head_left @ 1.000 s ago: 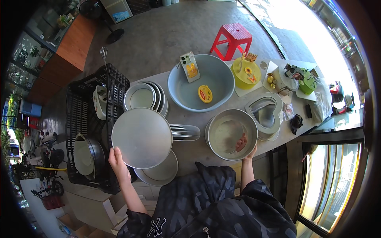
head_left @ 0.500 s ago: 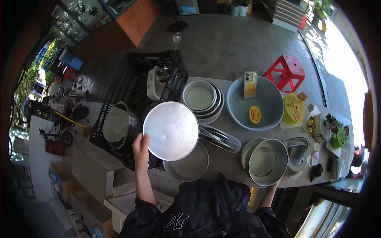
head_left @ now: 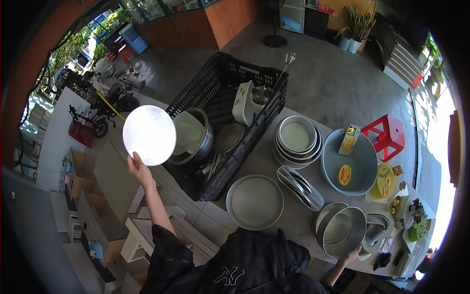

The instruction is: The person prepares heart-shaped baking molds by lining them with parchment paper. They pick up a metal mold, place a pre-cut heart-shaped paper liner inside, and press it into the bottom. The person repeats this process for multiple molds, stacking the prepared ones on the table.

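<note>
Out to the left, past the crate's near-left edge, my left hand [head_left: 139,169] grips a flat round metal disc [head_left: 149,136] by its lower rim, thumb on the face. My right hand [head_left: 351,255] is closed at the lower right rim of a deep round cake pan [head_left: 344,251], which leans against another round pan [head_left: 323,215]; some of its fingers are hidden. A wide shallow round pan [head_left: 254,202] lies on the table in front of me. Behind it are a stack of nested round pans [head_left: 297,137] and several oval metal tins [head_left: 299,188] fanned on their sides.
At the left, a black plastic crate [head_left: 230,176] holds a large metal pot [head_left: 205,139] and a white holder [head_left: 242,104] with utensils. Rightward stand a blue-grey basin [head_left: 360,179], a red stool [head_left: 391,137], a yellow container [head_left: 384,182] and ring-shaped tins [head_left: 382,228].
My view has swung left. The disc, still in my left hand, has moved left from above the shallow pan to beyond the crate's side. My right hand stays at the cake pan.
</note>
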Demonstrator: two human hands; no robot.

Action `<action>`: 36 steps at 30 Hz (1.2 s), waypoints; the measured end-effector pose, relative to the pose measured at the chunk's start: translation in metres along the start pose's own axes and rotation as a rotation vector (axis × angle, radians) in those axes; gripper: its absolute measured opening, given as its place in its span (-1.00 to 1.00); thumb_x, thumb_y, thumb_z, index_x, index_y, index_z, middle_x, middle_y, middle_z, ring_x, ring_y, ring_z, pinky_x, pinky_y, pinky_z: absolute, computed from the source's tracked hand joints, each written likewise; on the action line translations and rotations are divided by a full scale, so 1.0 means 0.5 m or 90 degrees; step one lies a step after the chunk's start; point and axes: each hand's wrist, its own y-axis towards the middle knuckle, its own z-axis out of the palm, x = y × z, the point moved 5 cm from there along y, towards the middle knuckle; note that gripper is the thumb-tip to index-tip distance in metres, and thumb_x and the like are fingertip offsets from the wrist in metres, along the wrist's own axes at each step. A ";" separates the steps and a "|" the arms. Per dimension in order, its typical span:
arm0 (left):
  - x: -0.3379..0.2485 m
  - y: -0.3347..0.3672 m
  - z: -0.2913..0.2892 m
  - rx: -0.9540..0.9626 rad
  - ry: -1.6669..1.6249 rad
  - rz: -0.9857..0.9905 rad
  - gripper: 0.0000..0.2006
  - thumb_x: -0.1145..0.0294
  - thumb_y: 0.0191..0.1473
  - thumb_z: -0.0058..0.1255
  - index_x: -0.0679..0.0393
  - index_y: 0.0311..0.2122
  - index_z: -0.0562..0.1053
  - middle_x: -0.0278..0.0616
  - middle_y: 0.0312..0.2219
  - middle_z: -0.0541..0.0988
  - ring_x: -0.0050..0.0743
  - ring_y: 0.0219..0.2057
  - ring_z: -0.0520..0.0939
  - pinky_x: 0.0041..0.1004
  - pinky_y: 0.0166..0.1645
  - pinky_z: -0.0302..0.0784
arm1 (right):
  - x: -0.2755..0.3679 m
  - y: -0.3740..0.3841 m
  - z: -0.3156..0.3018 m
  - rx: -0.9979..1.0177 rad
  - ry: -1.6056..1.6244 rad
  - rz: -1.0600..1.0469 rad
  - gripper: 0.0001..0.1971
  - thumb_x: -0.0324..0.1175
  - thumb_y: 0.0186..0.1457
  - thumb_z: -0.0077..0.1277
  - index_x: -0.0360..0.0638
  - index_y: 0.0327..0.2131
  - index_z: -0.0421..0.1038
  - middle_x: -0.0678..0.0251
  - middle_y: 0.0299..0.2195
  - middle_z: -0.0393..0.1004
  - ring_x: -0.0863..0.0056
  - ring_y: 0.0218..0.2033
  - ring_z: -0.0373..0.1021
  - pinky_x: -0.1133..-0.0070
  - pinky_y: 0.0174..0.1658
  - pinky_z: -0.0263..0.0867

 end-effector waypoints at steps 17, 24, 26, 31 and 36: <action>-0.103 -0.339 0.227 0.828 -0.350 -0.577 -0.77 0.23 0.01 -0.07 0.13 -0.27 0.34 -0.40 -0.47 0.46 -0.72 -0.44 0.48 -0.67 -0.40 0.43 | 0.653 -0.560 0.373 0.910 0.557 0.068 -0.52 -0.22 0.02 -0.19 -0.25 0.00 0.09 0.21 -0.15 0.30 0.39 -0.15 0.29 0.51 -0.13 0.23; 0.020 -0.152 0.236 0.658 -0.064 -0.117 -0.74 0.27 0.03 -0.10 0.25 -0.24 0.40 -0.17 -0.36 0.52 -0.49 -0.32 0.52 -0.57 -0.21 0.39 | 0.644 -0.682 0.421 0.892 0.468 0.226 -0.57 -0.40 0.00 -0.10 -0.35 -0.05 0.11 0.14 -0.17 0.30 0.37 -0.17 0.29 0.50 -0.13 0.25; 0.091 -0.047 0.236 0.487 0.122 0.042 -0.65 0.23 -0.09 0.04 0.28 -0.25 0.39 -0.07 -0.33 0.50 -0.31 -0.26 0.51 -0.44 -0.18 0.37 | 0.623 -0.688 0.436 0.879 0.451 0.249 -0.58 -0.41 0.01 -0.11 -0.37 -0.05 0.11 0.13 -0.17 0.30 0.37 -0.18 0.30 0.49 -0.13 0.25; 0.272 0.089 0.261 0.429 0.588 0.160 -0.08 -0.08 -0.42 0.20 0.01 0.09 0.05 0.14 -0.03 0.20 0.11 0.03 0.18 0.07 -0.02 0.10 | 0.617 -0.703 0.447 0.895 0.463 0.286 -0.57 -0.40 0.00 -0.11 -0.39 -0.05 0.10 0.13 -0.17 0.31 0.37 -0.18 0.30 0.50 -0.13 0.24; 0.293 0.116 0.297 0.513 0.668 0.068 0.09 -0.14 -0.60 0.26 -0.12 0.13 -0.06 0.16 -0.10 0.22 0.11 -0.02 0.20 0.06 -0.07 0.14 | 0.602 -0.703 0.442 0.883 0.442 0.309 -0.55 -0.37 -0.02 -0.10 -0.39 -0.05 0.11 0.14 -0.18 0.31 0.38 -0.18 0.30 0.52 -0.13 0.24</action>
